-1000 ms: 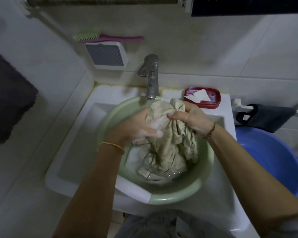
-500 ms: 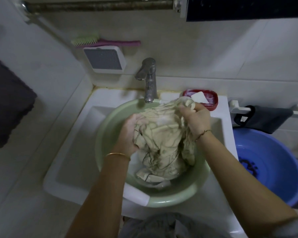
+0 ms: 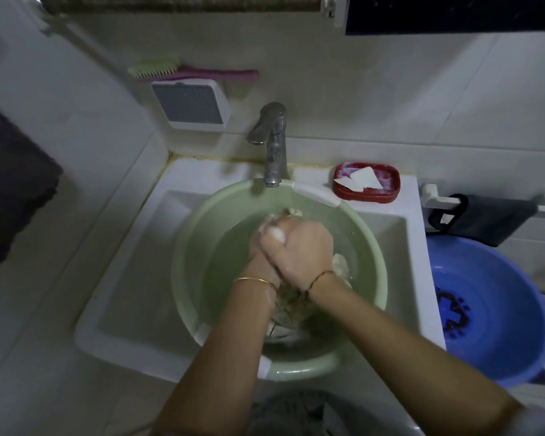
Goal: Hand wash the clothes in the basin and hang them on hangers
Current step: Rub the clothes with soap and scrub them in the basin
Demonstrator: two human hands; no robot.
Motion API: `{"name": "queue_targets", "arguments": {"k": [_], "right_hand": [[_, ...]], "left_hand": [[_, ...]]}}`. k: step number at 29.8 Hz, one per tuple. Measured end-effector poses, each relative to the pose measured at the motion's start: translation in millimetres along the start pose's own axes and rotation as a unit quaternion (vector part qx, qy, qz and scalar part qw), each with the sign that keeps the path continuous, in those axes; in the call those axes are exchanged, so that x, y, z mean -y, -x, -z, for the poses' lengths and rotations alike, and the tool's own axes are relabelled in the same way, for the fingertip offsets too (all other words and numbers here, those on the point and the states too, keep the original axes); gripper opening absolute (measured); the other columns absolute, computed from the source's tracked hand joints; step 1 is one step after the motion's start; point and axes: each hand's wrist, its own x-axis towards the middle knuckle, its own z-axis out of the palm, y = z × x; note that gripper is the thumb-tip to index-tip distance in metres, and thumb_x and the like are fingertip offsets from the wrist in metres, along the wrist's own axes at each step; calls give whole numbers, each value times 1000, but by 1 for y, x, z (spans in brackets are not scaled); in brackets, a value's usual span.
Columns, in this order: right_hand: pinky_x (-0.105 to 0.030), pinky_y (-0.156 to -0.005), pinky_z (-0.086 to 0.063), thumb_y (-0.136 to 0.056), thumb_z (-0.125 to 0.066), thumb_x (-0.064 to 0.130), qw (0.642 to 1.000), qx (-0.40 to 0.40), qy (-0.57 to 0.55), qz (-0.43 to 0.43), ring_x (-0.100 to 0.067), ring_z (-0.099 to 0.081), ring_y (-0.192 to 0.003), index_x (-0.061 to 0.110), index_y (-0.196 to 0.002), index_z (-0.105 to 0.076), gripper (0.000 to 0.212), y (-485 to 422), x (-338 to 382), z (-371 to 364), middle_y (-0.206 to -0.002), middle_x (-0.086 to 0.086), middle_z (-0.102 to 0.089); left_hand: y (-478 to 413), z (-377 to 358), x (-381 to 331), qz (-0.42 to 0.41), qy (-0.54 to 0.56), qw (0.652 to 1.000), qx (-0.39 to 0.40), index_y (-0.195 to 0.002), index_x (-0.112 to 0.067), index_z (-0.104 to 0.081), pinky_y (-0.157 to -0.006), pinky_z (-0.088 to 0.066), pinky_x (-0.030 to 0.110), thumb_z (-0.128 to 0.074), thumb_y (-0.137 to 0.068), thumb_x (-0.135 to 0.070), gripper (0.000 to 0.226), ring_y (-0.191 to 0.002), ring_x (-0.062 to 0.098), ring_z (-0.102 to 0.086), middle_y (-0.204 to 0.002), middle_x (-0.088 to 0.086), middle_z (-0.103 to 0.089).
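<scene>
Two basins: green basin (image 3: pixel 368 278) in the white sink (image 3: pixel 129 278), blue basin (image 3: pixel 501 309) to its right. One beige garment (image 3: pixel 291 305), one faucet (image 3: pixel 272 143), one red soap dish (image 3: pixel 367 184) with two soap pieces. My right hand (image 3: pixel 299 250) and left hand (image 3: pixel 260 259) are both closed tight on the garment, right grip overlapping left. Garment is wet, bunched, sudsy at my fingers, hanging into the green basin's water.

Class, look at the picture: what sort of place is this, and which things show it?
Probably a home bathroom or wash area: a white tiled wall, a metal tap over a white sink, and a red soap dish.
</scene>
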Motion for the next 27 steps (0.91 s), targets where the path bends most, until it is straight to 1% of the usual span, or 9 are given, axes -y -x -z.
{"name": "queue_targets", "arguments": {"k": [3, 6, 9, 11, 13, 19, 20, 24, 27], "right_hand": [[-31, -63, -43, -82, -41, 48, 996, -27, -50, -65, -30, -60, -77, 16, -72, -61, 38, -19, -12, 6, -75, -10, -64], [-39, -75, -52, -86, -61, 32, 966, 7, -207, -158, -24, -61, -76, 10, -72, -62, 25, -42, -43, 7, -75, -9, -65], [-45, -91, -52, -77, -71, 16, 843, 167, -464, -214, -27, -66, -86, 6, -91, -68, 18, -39, -65, 11, -96, -17, -69], [-40, -82, -57, -79, -69, 16, 740, 310, -544, -246, -28, -68, -87, 2, -105, -64, 31, -31, -73, 23, -102, -19, -68], [-35, -69, -58, -68, -79, 25, 703, 384, -551, -235, -28, -70, -84, 1, -103, -66, 45, -26, -77, 32, -97, -18, -71], [-34, -61, -59, -95, -49, 12, 669, 174, -666, -280, -22, -70, -67, 2, -95, -60, 15, -34, -74, 24, -78, -16, -71], [-37, -63, -59, -97, -48, 12, 684, 114, -666, -275, -21, -69, -66, 5, -93, -59, 13, -36, -76, 20, -78, -15, -69], [-30, -68, -52, -88, -64, 35, 909, 14, -385, -157, -10, -60, -63, 9, -77, -66, 29, -24, -50, 12, -71, -4, -67], [-28, -64, -44, -90, -55, 51, 989, 65, -136, 0, -16, -59, -65, 10, -65, -66, 48, 1, -1, 4, -67, -5, -66]], "left_hand": [[3, -3, 2, -112, -185, 972, -94, -84, -9, -53, -63, -49, 18, -27, -102, -25, 36, -66, 12, -60, -79, 8, -51], [6, 2, -5, -65, -188, 980, -1, -88, -16, -57, -75, -49, 27, -41, -100, -31, 25, -76, 14, -57, -84, 3, -58], [-1, 16, -28, -77, -182, 980, 28, -97, -7, -60, -80, -52, 39, -48, -97, -33, 29, -85, 28, -62, -94, 16, -63], [-1, 20, -39, -101, -155, 982, 28, -114, 4, -54, -90, -48, 49, -50, -96, -24, 33, -95, 37, -61, -105, 28, -58], [-3, 23, -44, -107, -140, 984, 19, -116, 6, -51, -80, -53, 44, -50, -96, -17, 30, -89, 34, -61, -103, 25, -56], [3, 37, -45, -108, -160, 981, 25, -90, -15, -54, -72, -47, 28, -44, -98, -17, 13, -78, 17, -57, -89, 4, -58], [0, 39, -42, -100, -130, 986, 16, -95, -14, -55, -72, -48, 28, -44, -98, -21, 14, -83, 20, -59, -94, 6, -60], [-6, 31, -29, -53, -28, 998, -2, -128, -2, -52, -84, -49, 36, -35, -99, -45, 55, -110, 32, -60, -121, 19, -61], [-12, 21, -11, -57, 7, 998, 4, -96, -4, -63, -67, -49, 22, -39, -95, -50, 53, -71, 16, -69, -73, 11, -69]]}}
